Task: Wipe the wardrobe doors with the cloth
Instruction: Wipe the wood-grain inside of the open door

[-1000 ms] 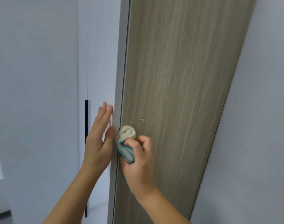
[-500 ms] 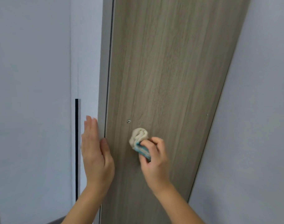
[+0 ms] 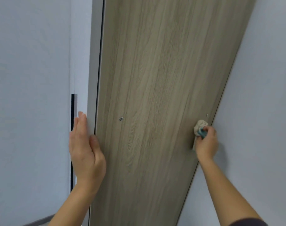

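- Since half a second ago the cloth [image 3: 200, 128] has swept from just right of the left hand [image 3: 86, 150] to the far right edge of the wood-grain door [image 3: 155, 88].
- The left hand lies with straight fingers along the door's white left edge, thumb on the wood. This likely braces the open door against the wiping push.
- A small screw [image 3: 121, 118] sits between the hands, nearer the left.
- The right hand [image 3: 207, 143] curls round the bunched cloth, pressing it on the door's edge, probably finishing a sideways stroke.
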`<state>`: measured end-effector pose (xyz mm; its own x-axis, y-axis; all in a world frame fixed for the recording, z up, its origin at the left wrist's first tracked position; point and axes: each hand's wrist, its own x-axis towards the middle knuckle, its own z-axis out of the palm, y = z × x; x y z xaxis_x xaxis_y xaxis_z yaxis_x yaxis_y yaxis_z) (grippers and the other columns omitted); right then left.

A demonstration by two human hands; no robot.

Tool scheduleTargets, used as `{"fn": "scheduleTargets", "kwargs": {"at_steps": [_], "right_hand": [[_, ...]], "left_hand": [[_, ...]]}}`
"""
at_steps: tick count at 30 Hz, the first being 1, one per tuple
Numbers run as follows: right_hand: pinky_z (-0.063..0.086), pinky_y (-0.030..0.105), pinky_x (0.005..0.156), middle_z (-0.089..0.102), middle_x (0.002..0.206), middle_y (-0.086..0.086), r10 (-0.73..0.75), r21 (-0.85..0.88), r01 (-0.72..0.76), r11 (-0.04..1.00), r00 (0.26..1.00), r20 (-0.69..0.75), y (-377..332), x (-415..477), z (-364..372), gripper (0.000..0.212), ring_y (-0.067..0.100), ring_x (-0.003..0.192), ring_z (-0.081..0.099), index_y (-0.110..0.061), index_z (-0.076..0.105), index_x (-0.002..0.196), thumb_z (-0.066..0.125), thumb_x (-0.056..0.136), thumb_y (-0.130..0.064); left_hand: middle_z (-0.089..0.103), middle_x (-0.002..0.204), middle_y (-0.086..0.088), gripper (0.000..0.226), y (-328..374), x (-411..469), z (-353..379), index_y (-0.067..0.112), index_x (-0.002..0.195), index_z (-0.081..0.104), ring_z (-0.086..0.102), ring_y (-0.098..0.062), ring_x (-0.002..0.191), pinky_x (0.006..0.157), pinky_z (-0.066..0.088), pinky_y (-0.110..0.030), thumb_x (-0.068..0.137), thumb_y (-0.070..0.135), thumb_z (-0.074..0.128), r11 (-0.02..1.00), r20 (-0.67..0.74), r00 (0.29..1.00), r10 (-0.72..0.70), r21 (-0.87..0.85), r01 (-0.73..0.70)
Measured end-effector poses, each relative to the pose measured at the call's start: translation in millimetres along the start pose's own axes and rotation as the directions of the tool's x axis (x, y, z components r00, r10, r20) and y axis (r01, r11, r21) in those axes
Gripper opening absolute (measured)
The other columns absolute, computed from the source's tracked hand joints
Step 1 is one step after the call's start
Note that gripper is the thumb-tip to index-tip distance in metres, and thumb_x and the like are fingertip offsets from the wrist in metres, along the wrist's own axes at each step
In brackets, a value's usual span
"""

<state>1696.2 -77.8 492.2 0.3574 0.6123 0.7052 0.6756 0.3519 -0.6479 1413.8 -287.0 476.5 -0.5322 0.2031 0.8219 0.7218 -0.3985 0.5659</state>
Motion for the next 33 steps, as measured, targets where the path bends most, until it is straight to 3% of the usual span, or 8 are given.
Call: {"fn": "scheduleTargets", "kwargs": {"at_steps": [3,8,16,23,26,29,33], "right_hand": [[0.04,0.034,0.07,0.058,0.116,0.015,0.17,-0.039,-0.169,0.985,0.985,0.026,15,27,0,0.029,0.036,0.097,0.057,-0.009,0.053,0.105,0.057,0.08,0.006],[0.043,0.036,0.074,0.056,0.113,0.017,0.252,-0.079,-0.249,0.965,0.967,0.036,26,54,1,0.029,0.037,0.1,0.056,-0.007,0.053,0.104,0.056,0.078,0.006],[0.047,0.041,0.08,0.058,0.113,0.015,0.244,0.0,-0.244,0.97,0.97,0.014,26,31,9,0.033,0.036,0.1,0.058,-0.009,0.055,0.105,0.058,0.076,0.006],[0.035,0.024,0.075,0.055,0.111,0.011,0.144,0.143,-0.148,0.979,0.989,0.04,-16,-45,11,0.033,0.024,0.096,0.054,-0.008,0.053,0.104,0.059,0.076,0.007],[0.03,0.014,0.073,0.052,0.11,0.009,0.058,0.22,-0.073,0.973,0.996,0.07,-51,-88,7,0.033,0.014,0.09,0.048,-0.007,0.053,0.102,0.061,0.075,0.011],[0.032,0.006,0.076,0.051,0.105,0.01,-0.049,0.312,0.03,0.95,0.997,0.055,-88,-136,5,0.036,0.009,0.092,0.046,-0.005,0.054,0.097,0.063,0.07,0.016],[0.03,-0.002,0.084,0.049,0.104,0.011,-0.142,0.368,0.111,0.923,0.988,0.059,-131,-192,3,0.037,0.001,0.092,0.042,-0.003,0.056,0.097,0.063,0.068,0.019]], "left_hand": [[0.024,0.155,0.013,0.059,-2,0,-1,0.028,0.15,0.019,0.02,-0.007,0.144,0.115,0.022,-0.055,0.095,0.01,0.031,1.0,-0.004,1.0,-0.008,0.003,0.008],[0.024,0.151,0.024,0.063,2,0,1,0.044,0.146,0.017,0.025,0.001,0.141,0.114,0.025,-0.054,0.094,0.013,0.031,1.0,-0.029,0.999,-0.028,-0.007,0.027],[0.028,0.154,0.016,0.058,3,0,-6,0.044,0.145,0.021,0.028,-0.006,0.142,0.115,0.028,-0.041,0.096,0.015,0.031,0.991,0.039,0.997,-0.071,-0.111,0.075],[0.015,0.157,0.017,0.06,6,1,-16,0.03,0.149,0.012,0.011,0.0,0.145,0.117,0.011,-0.018,0.096,0.009,0.03,0.979,0.193,0.979,-0.062,-0.177,0.097],[0.011,0.158,0.016,0.062,3,5,-25,0.036,0.148,0.008,0.006,-0.001,0.145,0.119,0.009,-0.023,0.096,0.009,0.03,0.977,0.278,0.96,-0.04,-0.189,0.096],[0.006,0.159,0.016,0.066,-5,10,-35,0.044,0.147,0.004,0.004,-0.006,0.147,0.121,0.01,-0.039,0.097,0.01,0.031,0.98,0.368,0.93,0.016,-0.191,0.058],[0.001,0.16,0.012,0.067,-19,19,-49,0.036,0.149,0.0,-0.001,-0.01,0.148,0.119,0.01,-0.053,0.097,0.012,0.033,0.987,0.475,0.875,0.093,-0.163,-0.017]]}}
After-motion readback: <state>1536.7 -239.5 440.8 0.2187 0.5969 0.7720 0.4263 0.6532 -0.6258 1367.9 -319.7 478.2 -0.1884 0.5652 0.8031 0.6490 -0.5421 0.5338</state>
